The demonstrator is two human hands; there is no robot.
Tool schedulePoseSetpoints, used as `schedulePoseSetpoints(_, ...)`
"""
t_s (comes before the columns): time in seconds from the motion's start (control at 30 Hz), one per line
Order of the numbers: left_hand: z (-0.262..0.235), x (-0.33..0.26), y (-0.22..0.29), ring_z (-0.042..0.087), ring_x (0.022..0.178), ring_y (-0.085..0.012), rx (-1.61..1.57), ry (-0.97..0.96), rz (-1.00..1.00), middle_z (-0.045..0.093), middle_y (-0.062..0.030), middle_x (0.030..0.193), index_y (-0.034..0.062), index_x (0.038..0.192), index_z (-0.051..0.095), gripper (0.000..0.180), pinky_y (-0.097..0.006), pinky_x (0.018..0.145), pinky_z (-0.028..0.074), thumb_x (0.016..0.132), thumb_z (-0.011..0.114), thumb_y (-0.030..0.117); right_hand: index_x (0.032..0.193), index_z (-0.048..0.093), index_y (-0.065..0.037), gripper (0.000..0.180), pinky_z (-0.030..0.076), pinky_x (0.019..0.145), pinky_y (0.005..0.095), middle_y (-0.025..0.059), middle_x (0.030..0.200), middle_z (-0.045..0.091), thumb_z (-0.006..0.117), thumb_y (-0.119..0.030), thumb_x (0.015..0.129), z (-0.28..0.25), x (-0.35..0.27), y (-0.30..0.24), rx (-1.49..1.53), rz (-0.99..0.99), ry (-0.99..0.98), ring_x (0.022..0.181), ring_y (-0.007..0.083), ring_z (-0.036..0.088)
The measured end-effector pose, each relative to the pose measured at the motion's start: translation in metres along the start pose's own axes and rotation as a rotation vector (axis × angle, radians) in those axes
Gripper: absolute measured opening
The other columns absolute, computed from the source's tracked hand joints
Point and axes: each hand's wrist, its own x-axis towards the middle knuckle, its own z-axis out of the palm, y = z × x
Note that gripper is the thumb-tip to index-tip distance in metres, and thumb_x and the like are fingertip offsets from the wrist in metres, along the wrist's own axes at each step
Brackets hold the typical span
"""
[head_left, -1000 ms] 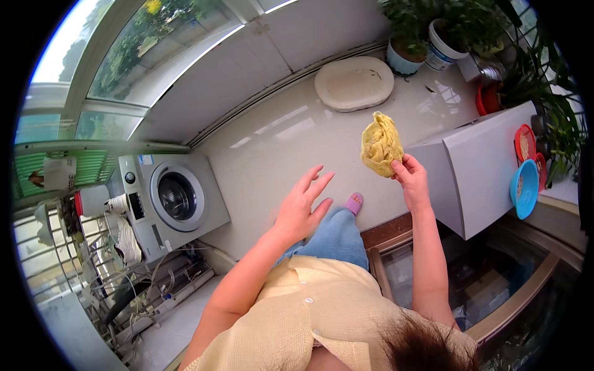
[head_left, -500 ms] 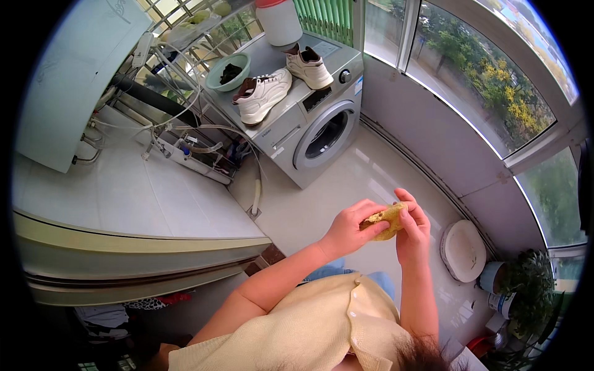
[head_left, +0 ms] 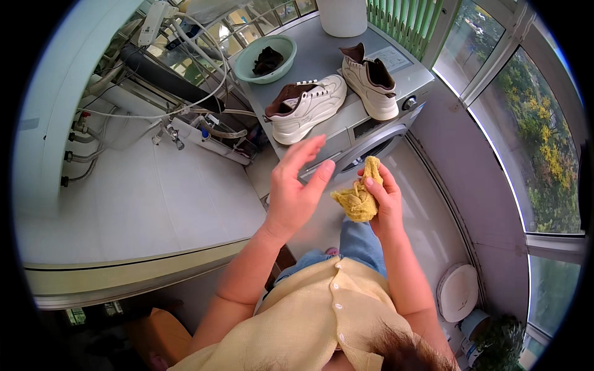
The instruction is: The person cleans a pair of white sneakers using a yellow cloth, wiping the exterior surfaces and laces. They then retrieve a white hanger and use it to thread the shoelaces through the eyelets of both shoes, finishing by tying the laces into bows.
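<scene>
My right hand grips a bunched yellow cloth in front of my chest. My left hand is open beside it, fingers spread and pointing up, holding nothing. Just beyond the hands stands a grey washing machine. On its top lie two white sneakers with brown lining: one on its side near the front edge, the other upright to the right. A green basin holding a dark rag sits behind them.
A white counter runs along my left, with taps, hoses and cables against the wall. Windows line the right side. A round white lid and a potted plant sit on the floor at the lower right.
The view has swung from the far end of the balcony to the washing machine. My hands came together on the cloth, and now the left hand has lifted off it and opened.
</scene>
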Motion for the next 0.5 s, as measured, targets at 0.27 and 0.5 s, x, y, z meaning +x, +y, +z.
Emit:
schedulePoseSetpoints(0.27, -0.063, 0.138, -0.041, 0.029, 0.141, -0.0356, -0.866, 0.549, -0.688, 0.03, -0.031, 0.145, -0.0156, 0.141, 0.026, 0.068, -0.041, 0.12, 0.025, 0.089, 0.06, 0.014, 0.127, 0.058, 0.002, 0.048, 0.051, 0.09, 0.0314, 0.0099, 0.123, 0.062, 0.073, -0.008, 0.082, 0.014, 0.128, -0.02, -0.683, -0.056, -0.234, 0.105, 0.0201, 0.063)
schedulePoseSetpoints(0.5, -0.043, 0.166, -0.064, 0.049, 0.118, -0.0248, -0.693, 0.437, -0.759, 0.056, -0.0165, 0.117, -0.0034, 0.108, 0.058, 0.03, -0.035, 0.109, 0.035, 0.084, 0.064, 0.013, 0.124, 0.055, -0.002, 0.046, 0.05, 0.091, 0.0348, 0.0135, 0.127, 0.06, 0.066, -0.006, 0.08, 0.075, 0.208, -0.021, -0.995, -0.335, -0.615, 0.107, 0.0306, 0.063)
